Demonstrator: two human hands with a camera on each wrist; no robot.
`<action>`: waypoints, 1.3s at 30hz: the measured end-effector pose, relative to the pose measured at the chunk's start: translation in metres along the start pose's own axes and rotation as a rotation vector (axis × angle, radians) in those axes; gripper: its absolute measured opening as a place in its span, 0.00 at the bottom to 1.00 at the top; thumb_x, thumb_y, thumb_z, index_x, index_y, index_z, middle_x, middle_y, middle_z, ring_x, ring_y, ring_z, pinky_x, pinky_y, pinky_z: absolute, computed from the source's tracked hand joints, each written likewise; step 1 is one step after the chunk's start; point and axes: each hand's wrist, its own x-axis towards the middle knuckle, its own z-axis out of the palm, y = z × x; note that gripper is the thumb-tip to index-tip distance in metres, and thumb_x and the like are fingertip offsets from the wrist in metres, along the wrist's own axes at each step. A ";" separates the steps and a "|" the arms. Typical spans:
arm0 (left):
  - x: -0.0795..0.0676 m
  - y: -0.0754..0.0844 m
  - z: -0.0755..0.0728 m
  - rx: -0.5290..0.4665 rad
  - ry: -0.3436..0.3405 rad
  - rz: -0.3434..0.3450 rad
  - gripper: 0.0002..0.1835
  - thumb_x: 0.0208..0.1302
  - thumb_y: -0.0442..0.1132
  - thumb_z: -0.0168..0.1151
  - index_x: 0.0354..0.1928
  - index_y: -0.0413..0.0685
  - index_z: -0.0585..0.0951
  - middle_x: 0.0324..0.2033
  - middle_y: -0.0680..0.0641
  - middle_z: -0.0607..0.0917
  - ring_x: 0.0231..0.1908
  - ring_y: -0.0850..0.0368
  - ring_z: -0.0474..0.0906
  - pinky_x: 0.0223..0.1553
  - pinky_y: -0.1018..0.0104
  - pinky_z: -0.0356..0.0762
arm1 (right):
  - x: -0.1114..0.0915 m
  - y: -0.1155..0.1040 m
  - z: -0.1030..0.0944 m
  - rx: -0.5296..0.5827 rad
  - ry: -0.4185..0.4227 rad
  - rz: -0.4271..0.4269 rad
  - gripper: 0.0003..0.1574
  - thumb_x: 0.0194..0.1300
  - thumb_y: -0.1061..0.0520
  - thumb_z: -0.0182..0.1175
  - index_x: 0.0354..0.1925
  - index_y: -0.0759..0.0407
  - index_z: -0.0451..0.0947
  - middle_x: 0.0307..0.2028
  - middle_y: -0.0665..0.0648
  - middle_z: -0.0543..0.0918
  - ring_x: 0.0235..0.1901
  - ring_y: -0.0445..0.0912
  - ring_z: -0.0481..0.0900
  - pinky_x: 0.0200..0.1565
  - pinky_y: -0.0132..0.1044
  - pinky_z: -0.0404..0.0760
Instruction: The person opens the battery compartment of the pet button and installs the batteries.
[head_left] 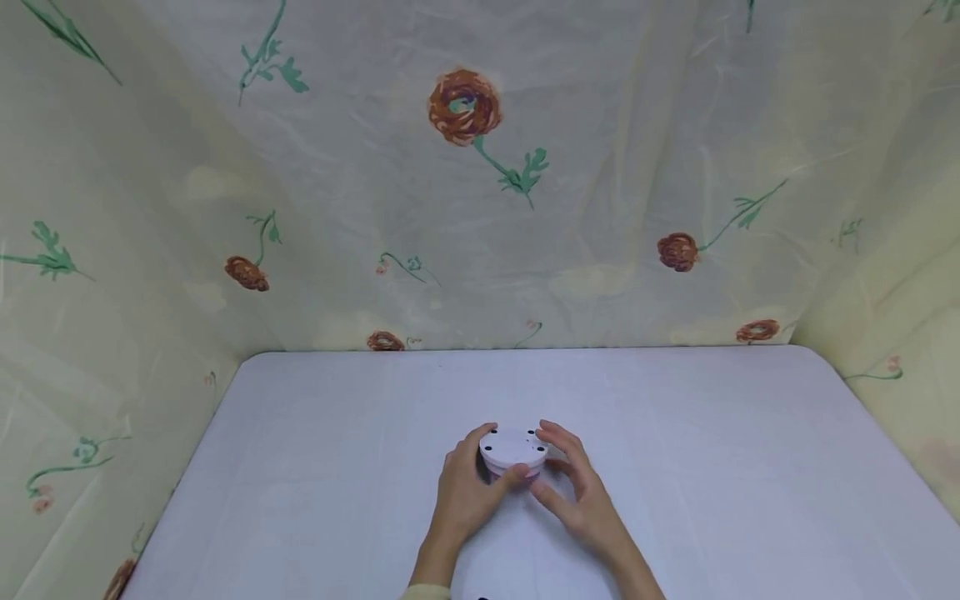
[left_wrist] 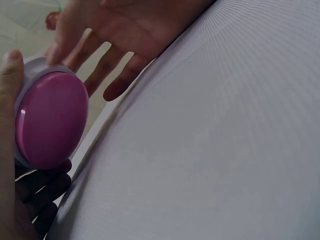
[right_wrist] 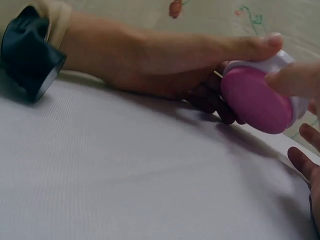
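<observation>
A round object with a white disc-shaped base and a glossy pink dome [left_wrist: 52, 120] is held above the table, dome facing down. Its white underside [head_left: 513, 444] faces up and carries several dark dots around the rim. My left hand [head_left: 468, 493] grips it by the edge, thumb on the near side and fingers round the far left. The right hand [head_left: 588, 506] is at its right side, with fingers spread and loosely bent. One fingertip lies at the white rim in the head view, and it is unclear whether it touches.
White cloth covers the table [head_left: 337, 467], whose rounded back corners meet a flowered curtain [head_left: 585, 275] hanging behind and at both sides. A dark band [right_wrist: 32, 57] circles the left wrist by a beige cuff [right_wrist: 59, 20].
</observation>
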 end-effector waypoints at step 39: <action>0.003 -0.006 -0.006 -0.359 -0.092 0.269 0.31 0.52 0.49 0.71 0.59 0.56 0.73 0.55 0.56 0.77 0.57 0.59 0.72 0.58 0.64 0.69 | 0.004 -0.025 0.003 -0.087 0.001 0.039 0.29 0.57 0.65 0.64 0.58 0.64 0.70 0.54 0.63 0.75 0.49 0.35 0.76 0.49 0.30 0.76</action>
